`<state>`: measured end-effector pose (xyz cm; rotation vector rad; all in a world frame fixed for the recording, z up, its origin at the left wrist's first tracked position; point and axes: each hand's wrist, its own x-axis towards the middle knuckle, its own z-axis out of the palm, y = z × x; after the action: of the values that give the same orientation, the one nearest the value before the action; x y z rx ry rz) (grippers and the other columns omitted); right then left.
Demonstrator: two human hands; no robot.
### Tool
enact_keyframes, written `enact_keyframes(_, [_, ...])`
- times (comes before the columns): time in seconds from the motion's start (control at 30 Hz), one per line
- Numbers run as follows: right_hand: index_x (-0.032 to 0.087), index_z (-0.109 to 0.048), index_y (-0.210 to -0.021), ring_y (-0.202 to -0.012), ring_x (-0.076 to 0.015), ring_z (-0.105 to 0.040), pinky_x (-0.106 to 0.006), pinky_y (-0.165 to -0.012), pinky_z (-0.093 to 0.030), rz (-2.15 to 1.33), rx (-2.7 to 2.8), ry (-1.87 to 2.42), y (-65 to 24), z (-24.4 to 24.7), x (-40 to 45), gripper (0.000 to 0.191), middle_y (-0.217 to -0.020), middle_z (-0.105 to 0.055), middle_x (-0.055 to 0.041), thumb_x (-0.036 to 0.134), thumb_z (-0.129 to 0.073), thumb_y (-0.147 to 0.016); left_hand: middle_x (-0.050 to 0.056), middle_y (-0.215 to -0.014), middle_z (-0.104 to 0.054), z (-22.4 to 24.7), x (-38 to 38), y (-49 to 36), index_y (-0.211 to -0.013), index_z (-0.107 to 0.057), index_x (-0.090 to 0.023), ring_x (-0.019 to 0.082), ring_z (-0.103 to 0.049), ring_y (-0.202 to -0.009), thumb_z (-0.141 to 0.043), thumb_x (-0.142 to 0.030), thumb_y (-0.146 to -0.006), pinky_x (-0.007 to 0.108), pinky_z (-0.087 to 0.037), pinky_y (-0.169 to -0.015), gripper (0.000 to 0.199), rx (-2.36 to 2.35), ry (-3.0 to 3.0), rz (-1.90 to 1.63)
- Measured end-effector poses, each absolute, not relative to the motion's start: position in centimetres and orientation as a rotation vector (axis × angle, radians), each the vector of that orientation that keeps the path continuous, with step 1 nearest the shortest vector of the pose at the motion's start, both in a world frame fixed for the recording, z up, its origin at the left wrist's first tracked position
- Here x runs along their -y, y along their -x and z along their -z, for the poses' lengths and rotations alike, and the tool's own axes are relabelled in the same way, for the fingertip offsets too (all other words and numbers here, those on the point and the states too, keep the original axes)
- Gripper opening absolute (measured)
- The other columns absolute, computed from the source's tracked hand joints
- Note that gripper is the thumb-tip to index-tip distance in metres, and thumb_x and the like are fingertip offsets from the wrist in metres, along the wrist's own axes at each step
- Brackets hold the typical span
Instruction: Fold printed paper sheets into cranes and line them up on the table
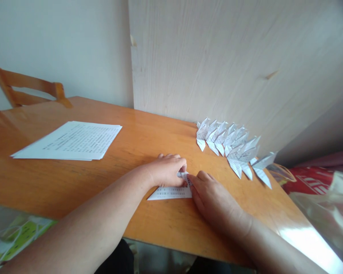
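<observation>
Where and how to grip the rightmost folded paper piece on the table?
Probably a light pinch on the middle of its upper flap, coming from the right. That flap and the lower flap spread apart toward the right, giving fingers an opening; the other folded pieces crowd its left. Thin paper could crease under a hard squeeze.

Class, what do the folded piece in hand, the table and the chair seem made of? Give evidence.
Folded piece: paper, matte white; it shows printed text and a crisp straight edge.
Table: probably wood or wood veneer, varnished; orange-brown, with bright glare at the right.
Chair: likely wood, smooth; similar orange-brown colour, but grain unclear.
</observation>
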<state>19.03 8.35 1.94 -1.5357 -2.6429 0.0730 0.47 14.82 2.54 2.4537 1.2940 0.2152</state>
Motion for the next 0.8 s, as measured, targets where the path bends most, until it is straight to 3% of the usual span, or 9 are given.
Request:
enact_keyframes(0.13, [0.015, -0.065, -0.105, -0.077, -0.0183, -0.056, -0.029, -0.071, -0.041, 0.029, 2.700, 1.537, -18.8, -1.8, -8.5, 0.026, -0.091, -0.061, -0.0089, 0.013, -0.040, -0.099, 0.004, -0.113, -0.065, -2.6, -14.9, -0.4, -0.099, -0.060, -0.026, 0.029, -0.057, -0.112, -0.070, -0.056, -0.073, 0.042, -0.040, -0.093, 0.041, -1.359, -2.443, -0.199])
enact_keyframes(0.27, [0.015, -0.064, -0.113, -0.080, -0.0203, -0.058, -0.030, -0.073, -0.042, 0.092, 2.722, 1.559, -18.7, -1.6, -8.7, 0.027, -0.095, -0.062, -0.0104, 0.013, -0.042, -0.097, 0.006, -0.113, -0.066, -2.6, -15.1, -0.3, -0.099, -0.060, -0.026, 0.031, -0.058, -0.113, -0.072, -0.064, -0.067, 0.044, -0.039, -0.096, 0.051, -1.426, -2.401, -0.180])
enact_keyframes(0.8, [0.022, -0.050, -0.139, -0.080, -0.0220, -0.067, -0.031, -0.070, -0.042, -0.052, 2.777, 1.720, -18.1, -2.7, -10.2, 0.041, -0.101, -0.066, -0.0096, 0.021, -0.037, -0.100, 0.010, -0.113, -0.067, -2.6, -15.4, -0.4, -0.101, -0.053, -0.024, 0.033, -0.059, -0.110, -0.069, -0.066, -0.065, 0.045, -0.038, -0.093, 0.058, -1.412, -2.406, -0.178])
